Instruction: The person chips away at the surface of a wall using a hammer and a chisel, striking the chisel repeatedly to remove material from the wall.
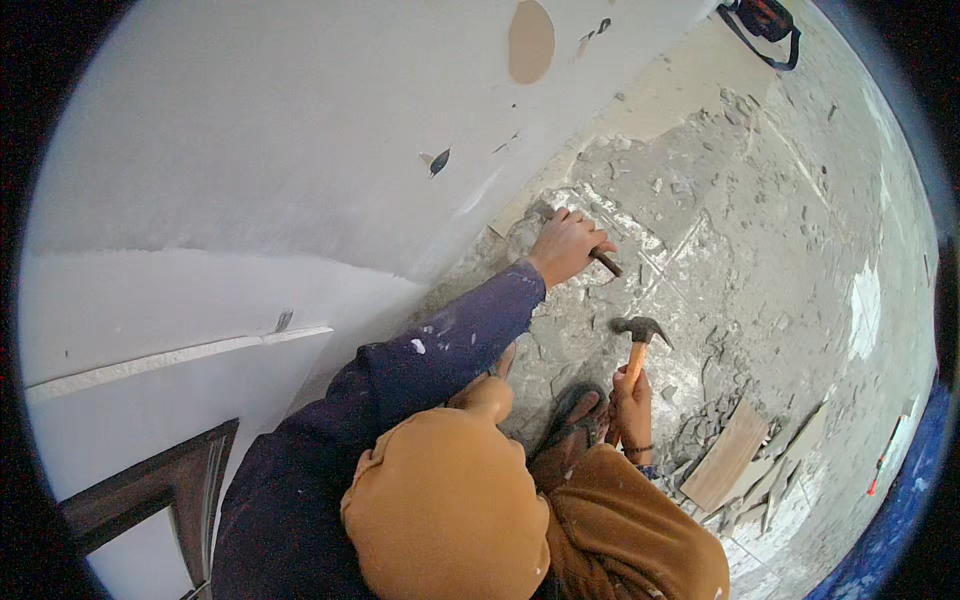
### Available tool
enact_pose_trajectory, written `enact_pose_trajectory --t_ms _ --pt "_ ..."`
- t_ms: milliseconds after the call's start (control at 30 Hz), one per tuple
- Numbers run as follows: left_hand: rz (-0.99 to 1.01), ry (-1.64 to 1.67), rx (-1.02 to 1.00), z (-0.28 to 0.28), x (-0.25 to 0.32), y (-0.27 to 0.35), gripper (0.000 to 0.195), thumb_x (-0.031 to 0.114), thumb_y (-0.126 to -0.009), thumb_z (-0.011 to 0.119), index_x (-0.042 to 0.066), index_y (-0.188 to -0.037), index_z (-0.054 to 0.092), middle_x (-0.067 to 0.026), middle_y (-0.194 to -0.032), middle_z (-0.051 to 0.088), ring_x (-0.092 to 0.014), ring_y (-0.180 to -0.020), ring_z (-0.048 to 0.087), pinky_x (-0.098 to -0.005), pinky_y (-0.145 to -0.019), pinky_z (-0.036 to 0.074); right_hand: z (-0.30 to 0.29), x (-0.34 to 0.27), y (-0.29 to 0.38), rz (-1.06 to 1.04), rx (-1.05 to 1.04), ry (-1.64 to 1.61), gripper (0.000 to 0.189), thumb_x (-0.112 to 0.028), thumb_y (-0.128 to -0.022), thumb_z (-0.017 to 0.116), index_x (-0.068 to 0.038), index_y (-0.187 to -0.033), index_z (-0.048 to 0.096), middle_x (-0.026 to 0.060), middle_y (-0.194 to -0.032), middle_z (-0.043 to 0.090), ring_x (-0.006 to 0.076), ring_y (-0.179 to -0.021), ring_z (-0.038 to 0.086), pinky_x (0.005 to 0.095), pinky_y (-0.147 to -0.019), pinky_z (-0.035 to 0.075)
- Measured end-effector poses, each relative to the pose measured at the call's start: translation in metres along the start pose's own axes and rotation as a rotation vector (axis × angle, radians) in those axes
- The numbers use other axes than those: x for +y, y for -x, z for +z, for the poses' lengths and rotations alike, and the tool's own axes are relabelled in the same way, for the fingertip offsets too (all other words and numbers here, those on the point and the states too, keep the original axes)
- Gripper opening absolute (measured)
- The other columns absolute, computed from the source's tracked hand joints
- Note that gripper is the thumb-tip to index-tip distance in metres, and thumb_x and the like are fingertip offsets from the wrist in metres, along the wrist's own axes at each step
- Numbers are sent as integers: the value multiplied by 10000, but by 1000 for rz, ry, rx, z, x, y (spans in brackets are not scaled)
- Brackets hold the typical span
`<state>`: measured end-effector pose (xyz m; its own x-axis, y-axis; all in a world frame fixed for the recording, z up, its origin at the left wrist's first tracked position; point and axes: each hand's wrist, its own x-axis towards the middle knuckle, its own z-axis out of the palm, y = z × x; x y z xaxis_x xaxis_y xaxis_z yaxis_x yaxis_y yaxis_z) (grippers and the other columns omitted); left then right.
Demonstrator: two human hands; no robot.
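My left hand (570, 244) is closed round a dark metal chisel (606, 262), whose near end sticks out below the fingers; its far end, by the foot of the wall, is hard to make out. In my right hand (631, 405) is a claw hammer (642, 330) with a wooden handle, gripped partway along. The hammer's head is raised above the floor, a short way from the chisel and not touching it. Beneath both hands lies rough, chipped mortar floor (675, 277) with whitish lines and loose crumbs.
Broken tile pieces (726, 456) and rubble lie right of my sandalled foot (574, 420). A chipped grey wall (300, 150) rises at left. A black bag with a strap (766, 21) sits at the top right, and a red-ended tool (885, 457) lies near a blue sheet (911, 480).
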<state>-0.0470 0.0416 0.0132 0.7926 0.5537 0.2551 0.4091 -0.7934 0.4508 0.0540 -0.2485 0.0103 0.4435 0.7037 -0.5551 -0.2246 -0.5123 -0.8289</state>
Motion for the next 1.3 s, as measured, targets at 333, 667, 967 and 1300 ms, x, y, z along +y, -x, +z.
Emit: enact_pose_trajectory --t_ms 333,667,967,1300 --pt "-122 380 140 15 22 12 194 89 -726 646 100 -915 604 -94 -718 639 -315 -699 618 -423 -664 456 11 -23 16 33 -40 286 239 -207 -924 539 -16 -1054 479 73 -826 510 140 -701 495 303 -630 432" --pt "-21 506 -72 -19 34 -13 216 59 -739 590 82 -954 592 -125 -808 648 -336 -795 631 -430 -696 480 20 -12 12 -11 -13 295 178 -201 -925 516 -31 -972 485 46 -762 483 136 -652 477 300 -579 414" --pt "-222 318 -51 -11 -1 -11 282 46 -748 633 76 -1024 585 -133 -690 579 -330 -725 569 -421 -714 425 -18 -72 56 156 286 52 219 -332 -933 541 -118 -960 507 -64 -594 401 37 -422 329 223 -355 262" --pt "-199 233 65 -8 -12 25 204 113 -853 579 104 -1057 570 -101 -590 542 -322 -666 547 -423 -688 383 -122 -202 168 -204 767 403 244 -281 -953 522 -76 -1076 572 -95 -642 404 -2 -493 296 169 -419 199"
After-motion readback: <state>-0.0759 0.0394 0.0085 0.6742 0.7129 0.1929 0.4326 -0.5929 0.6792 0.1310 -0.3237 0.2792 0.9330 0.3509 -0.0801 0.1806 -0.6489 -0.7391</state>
